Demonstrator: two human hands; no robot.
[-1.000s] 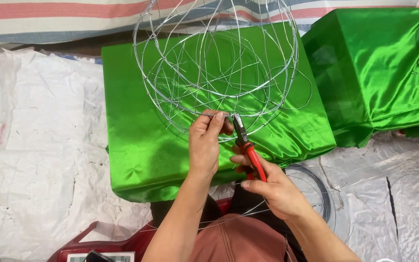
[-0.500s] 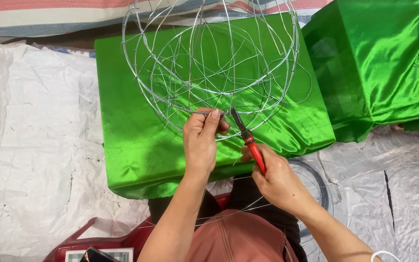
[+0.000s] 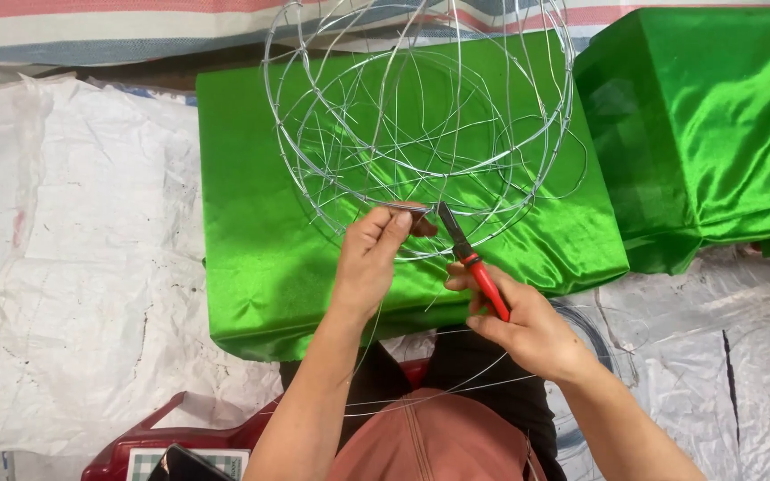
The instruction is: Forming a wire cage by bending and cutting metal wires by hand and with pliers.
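A round frame of thin silver wire [image 3: 421, 116] hangs in front of me above a block covered in shiny green cloth [image 3: 260, 232]. My left hand [image 3: 376, 258] pinches the frame's lower rim between thumb and fingers. My right hand [image 3: 528, 325] grips red-handled pliers [image 3: 474, 263], whose dark jaws meet the same rim just right of my left fingertips. Loose wire strands trail down from the rim past my forearms.
A second green-covered block [image 3: 706, 134] stands at the right. White woven sheeting [image 3: 82, 267] covers the floor. A striped cloth [image 3: 91, 27] runs along the back. A dark red plastic stool [image 3: 180, 441] and a coil of wire [image 3: 594, 330] lie near my knees.
The view has shifted, so the wire frame and green block sit further right. Both hands have stayed on the lower rim, the pliers still at the wire.
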